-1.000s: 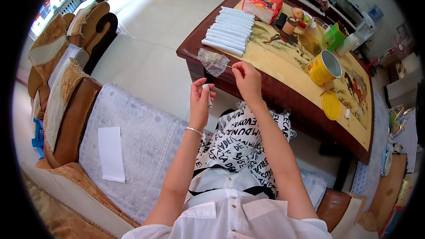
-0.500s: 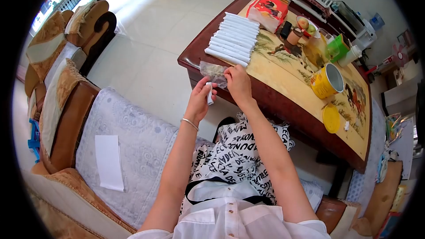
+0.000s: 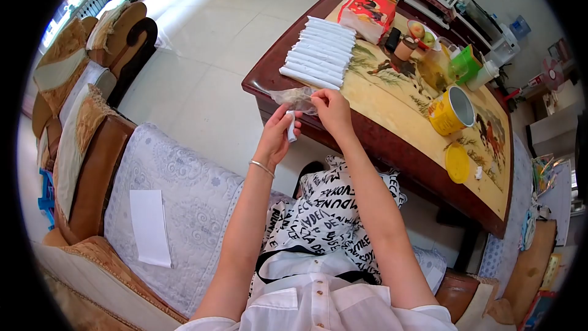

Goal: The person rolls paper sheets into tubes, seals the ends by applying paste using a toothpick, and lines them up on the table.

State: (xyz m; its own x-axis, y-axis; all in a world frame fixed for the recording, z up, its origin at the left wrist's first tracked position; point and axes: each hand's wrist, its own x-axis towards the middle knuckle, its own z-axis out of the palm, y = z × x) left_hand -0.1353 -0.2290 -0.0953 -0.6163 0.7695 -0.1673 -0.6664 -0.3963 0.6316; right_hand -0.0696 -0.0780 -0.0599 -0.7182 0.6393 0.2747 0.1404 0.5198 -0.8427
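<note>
My left hand (image 3: 277, 137) is closed around a short white paper roll (image 3: 291, 129) in front of the table's near edge. A clear plastic bag (image 3: 293, 95) with something pale inside stretches between my hands, its left part just above my left fingertips. My right hand (image 3: 332, 112) pinches at the bag's right end. A thin pale strip shows at those fingertips, too small to name. Several white paper tubes (image 3: 320, 52) lie side by side on the table, just beyond my hands.
The table (image 3: 392, 95) also holds a red bag (image 3: 369, 13), a fruit bowl (image 3: 422, 35), a yellow can (image 3: 452, 111), its yellow lid (image 3: 457, 163) and a green container (image 3: 467, 64). On the sofa (image 3: 190, 175) to my left lies a white paper sheet (image 3: 150, 227).
The plastic bag is drawn out flatter and longer to the left. My right hand has shifted slightly, while my left keeps the paper roll. The whole view has moved a little.
</note>
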